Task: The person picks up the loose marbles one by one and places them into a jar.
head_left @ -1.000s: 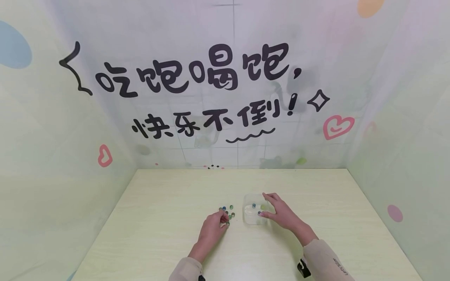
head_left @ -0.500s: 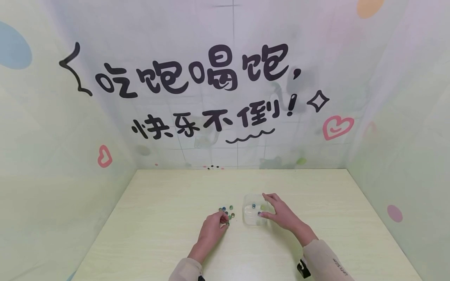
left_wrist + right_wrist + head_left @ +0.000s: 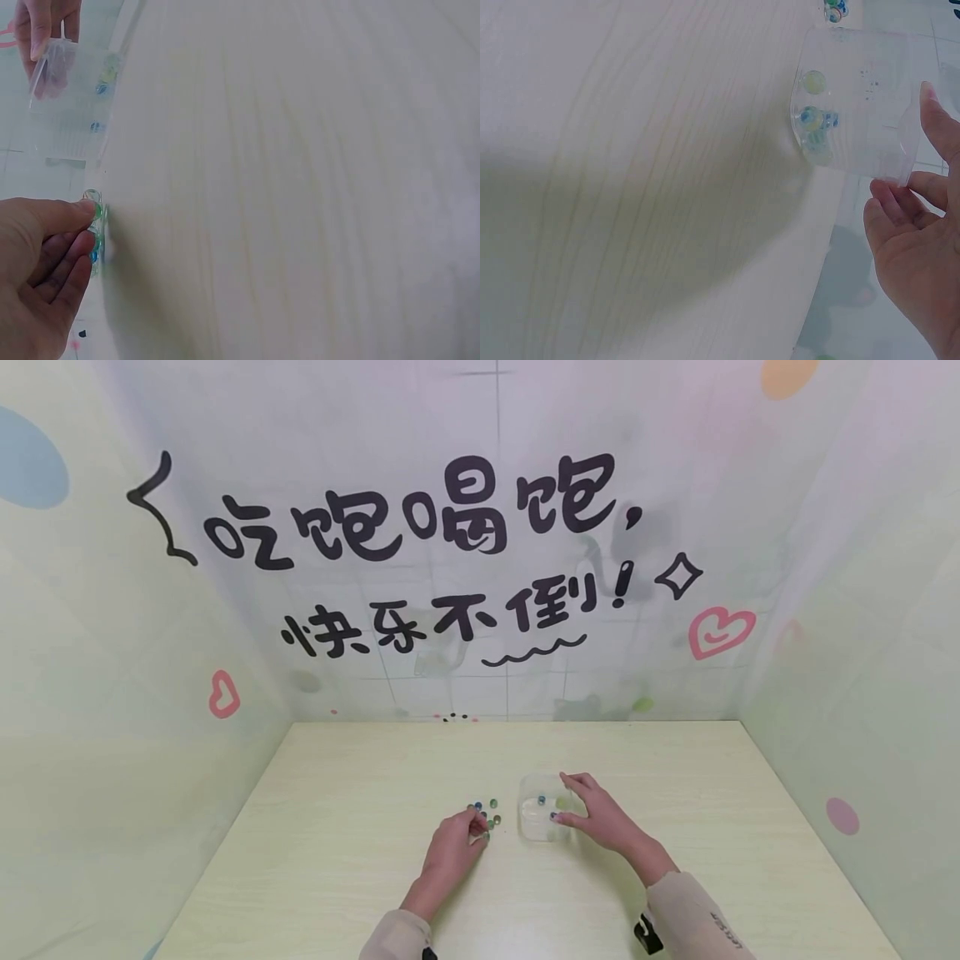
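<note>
In the head view, several green, blue and brownish glass marbles (image 3: pixel 493 803) lie in a loose cluster left of centre. My left hand (image 3: pixel 452 847) is low beside them, thumb and fingertips at a green marble (image 3: pixel 97 211) on the cluster's near side. My right hand (image 3: pixel 606 817) grips the right side of a clear plastic box (image 3: pixel 534 827), thumb towards me and fingers at the far side. Inside it lie a few marbles, among them a blue marble (image 3: pixel 542 800) and a yellow-green marble (image 3: pixel 814 82). The left fingers partly cover the cluster in the head view.
The pale wood-grain table (image 3: pixel 360 785) ends at a back wall (image 3: pixel 360 685) printed with large black characters. Pale side walls (image 3: pixel 847 710) with coloured spots stand left and right.
Both hands stay almost in place. The green marble at the left thumb has shifted very slightly; the box and the other marbles look the same.
</note>
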`<state>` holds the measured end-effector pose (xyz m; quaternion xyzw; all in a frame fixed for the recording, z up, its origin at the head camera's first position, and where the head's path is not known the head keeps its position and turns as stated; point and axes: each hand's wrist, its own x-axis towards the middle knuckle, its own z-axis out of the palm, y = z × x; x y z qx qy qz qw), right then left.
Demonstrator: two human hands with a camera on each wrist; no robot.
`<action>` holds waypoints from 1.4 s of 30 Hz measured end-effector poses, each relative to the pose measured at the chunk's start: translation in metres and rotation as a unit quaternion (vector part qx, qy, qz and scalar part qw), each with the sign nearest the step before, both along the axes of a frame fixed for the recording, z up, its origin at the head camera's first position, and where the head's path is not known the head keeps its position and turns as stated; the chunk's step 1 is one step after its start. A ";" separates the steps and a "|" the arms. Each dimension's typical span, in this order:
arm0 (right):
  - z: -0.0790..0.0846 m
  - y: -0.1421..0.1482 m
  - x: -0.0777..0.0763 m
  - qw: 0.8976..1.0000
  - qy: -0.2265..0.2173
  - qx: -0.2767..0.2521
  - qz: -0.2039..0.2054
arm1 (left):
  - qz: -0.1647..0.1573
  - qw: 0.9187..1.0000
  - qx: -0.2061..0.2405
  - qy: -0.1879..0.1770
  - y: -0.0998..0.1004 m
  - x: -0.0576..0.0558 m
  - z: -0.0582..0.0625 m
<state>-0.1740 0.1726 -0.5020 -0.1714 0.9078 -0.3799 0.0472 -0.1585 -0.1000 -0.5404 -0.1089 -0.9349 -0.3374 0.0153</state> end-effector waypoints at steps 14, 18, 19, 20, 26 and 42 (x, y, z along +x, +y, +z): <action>0.002 -0.001 0.002 1.000 -0.004 -0.004 -0.002 | 0.000 1.000 0.011 0.008 0.001 -0.001 0.003; 0.002 -0.001 0.002 1.000 -0.002 -0.003 0.000 | 0.002 1.000 0.014 0.007 0.003 -0.001 0.005; 0.002 -0.001 0.002 1.000 -0.001 -0.003 0.000 | 0.003 1.000 0.015 0.007 0.003 -0.001 0.005; 0.002 -0.001 0.002 1.000 0.000 -0.002 0.001 | 0.004 1.000 0.017 0.005 0.003 0.000 0.006; 0.002 -0.001 0.002 1.000 0.003 -0.003 0.001 | 0.007 1.000 0.021 0.002 0.005 -0.001 0.009; 0.001 -0.001 0.000 1.000 0.010 -0.002 0.010 | 0.005 0.999 0.043 -0.007 0.008 -0.003 0.017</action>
